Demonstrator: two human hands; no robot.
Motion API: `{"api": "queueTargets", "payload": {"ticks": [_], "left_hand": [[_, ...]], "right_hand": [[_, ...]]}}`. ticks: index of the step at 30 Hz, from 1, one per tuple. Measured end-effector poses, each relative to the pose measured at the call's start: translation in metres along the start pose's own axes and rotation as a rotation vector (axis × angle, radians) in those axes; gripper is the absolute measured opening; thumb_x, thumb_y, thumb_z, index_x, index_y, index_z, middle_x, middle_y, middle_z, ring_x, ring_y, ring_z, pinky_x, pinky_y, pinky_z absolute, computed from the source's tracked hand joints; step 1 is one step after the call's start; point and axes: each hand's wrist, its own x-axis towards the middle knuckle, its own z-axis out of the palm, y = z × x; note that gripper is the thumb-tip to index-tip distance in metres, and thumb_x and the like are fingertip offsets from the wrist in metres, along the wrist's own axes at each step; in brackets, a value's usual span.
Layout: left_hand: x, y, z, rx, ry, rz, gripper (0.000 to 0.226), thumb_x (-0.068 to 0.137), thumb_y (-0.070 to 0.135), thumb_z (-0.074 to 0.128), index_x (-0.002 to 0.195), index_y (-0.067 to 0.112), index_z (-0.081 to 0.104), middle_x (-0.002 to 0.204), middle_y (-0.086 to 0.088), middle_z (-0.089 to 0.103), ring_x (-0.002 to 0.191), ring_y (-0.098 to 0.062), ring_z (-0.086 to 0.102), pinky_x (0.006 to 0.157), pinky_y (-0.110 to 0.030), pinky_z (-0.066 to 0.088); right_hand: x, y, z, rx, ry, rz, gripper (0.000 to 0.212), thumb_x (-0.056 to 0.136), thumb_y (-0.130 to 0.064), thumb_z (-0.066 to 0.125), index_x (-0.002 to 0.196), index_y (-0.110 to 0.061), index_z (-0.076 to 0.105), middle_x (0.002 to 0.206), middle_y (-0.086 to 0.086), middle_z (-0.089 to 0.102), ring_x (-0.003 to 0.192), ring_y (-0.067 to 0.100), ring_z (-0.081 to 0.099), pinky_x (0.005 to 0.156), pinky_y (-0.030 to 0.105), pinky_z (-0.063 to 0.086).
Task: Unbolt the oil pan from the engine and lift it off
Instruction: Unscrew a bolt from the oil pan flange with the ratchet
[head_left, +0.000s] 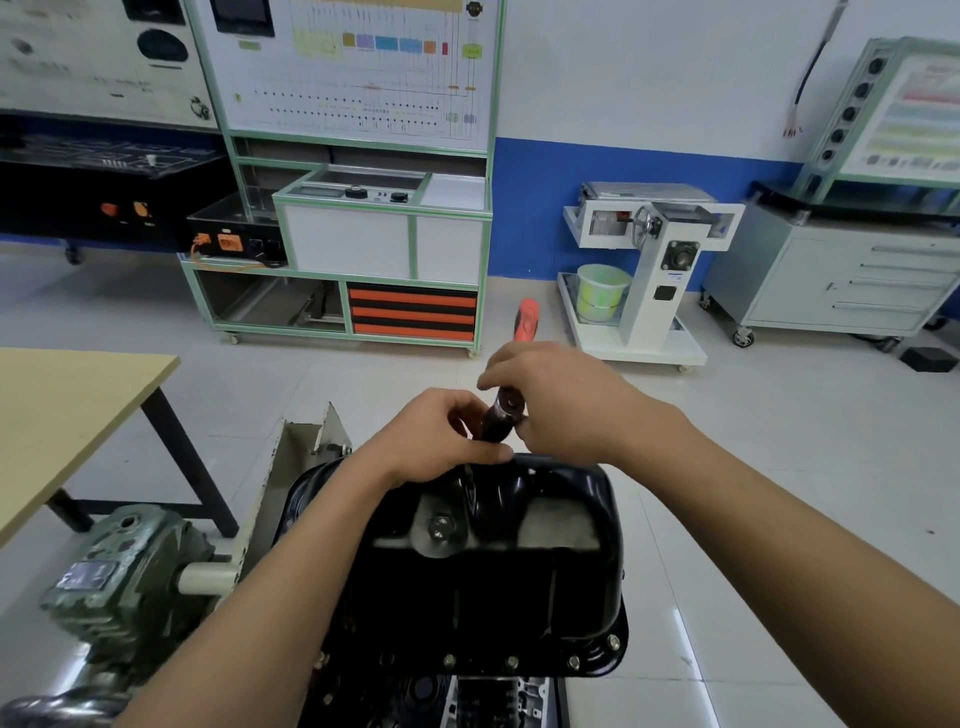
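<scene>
Pale floor tiles run back to a white wall with a blue band, lined with green-framed training boards (358, 78), a white machine stand (654, 270) holding a light green bucket (600, 291), and a grey drawer cabinet (841, 275). A wooden table (67, 415) stands at the left.

In the head view, the black oil pan (493, 571) sits low in the middle, on top of the engine (467, 696), its drain plug (440, 527) facing the camera. Flange bolts (511, 661) show along its near edge. A green gearbox (119, 577) sits just left of the engine.

Both arms reach to the pan's far edge. The right hand (556, 395) is curled round an orange-handled wrench (527, 317), whose grip sticks up beyond the knuckles. The left hand (441, 441) has its fingers bent, pinching the dark socket (501, 415) at the tool's lower end, with its thumb lying against the pan's far rim. Whether the socket sits on a bolt cannot be told.
</scene>
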Motion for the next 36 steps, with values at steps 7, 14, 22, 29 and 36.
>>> {"api": "queueTargets", "payload": {"ticks": [7,14,22,29,36], "left_hand": [[0.022,0.005,-0.022,0.109,-0.402,-0.273,0.053,0.065,0.029,0.06,0.106,-0.002,0.072,0.095,-0.004,0.066,0.088,-0.015,0.057,0.085,-0.032,0.043],[0.05,-0.021,-0.019,0.364,-0.515,-0.353,0.027,0.094,0.008,0.048,0.09,0.014,0.074,0.078,0.001,0.055,0.071,-0.019,0.043,0.066,-0.029,0.037],[0.069,-0.043,-0.02,0.639,-0.622,-0.119,0.022,0.093,0.014,0.066,0.112,0.018,0.077,0.073,0.012,0.065,0.069,-0.011,0.055,0.066,-0.024,0.044],[0.078,-0.05,-0.012,0.717,-0.638,-0.036,0.025,0.09,0.013,0.063,0.068,0.021,0.055,0.066,0.003,0.053,0.067,-0.022,0.045,0.065,-0.031,0.039],[0.076,-0.053,-0.018,0.666,-0.683,-0.022,0.012,0.093,0.014,0.056,0.086,0.007,0.063,0.077,-0.003,0.057,0.072,-0.023,0.045,0.07,-0.035,0.042]], "right_hand": [[0.007,0.009,0.014,0.086,-0.063,-0.004,0.07,0.077,-0.039,0.081,0.139,-0.028,0.052,0.116,-0.005,0.059,0.107,0.02,0.058,0.089,0.04,0.051],[0.017,0.021,0.02,0.308,0.107,0.129,0.032,0.073,-0.053,0.081,0.084,-0.024,0.073,0.071,-0.011,0.062,0.066,0.008,0.055,0.063,0.034,0.05],[0.039,0.031,0.034,0.513,0.265,0.377,0.033,0.067,-0.044,0.085,0.061,-0.018,0.065,0.049,-0.01,0.049,0.051,0.01,0.047,0.057,0.031,0.04],[0.049,0.037,0.042,0.58,0.342,0.471,0.038,0.066,-0.041,0.086,0.061,-0.012,0.062,0.045,-0.013,0.043,0.046,0.009,0.039,0.045,0.017,0.033],[0.047,0.045,0.037,0.775,0.336,0.524,0.045,0.067,-0.032,0.087,0.052,-0.014,0.048,0.052,0.0,0.045,0.045,0.019,0.034,0.049,0.029,0.032]]}}
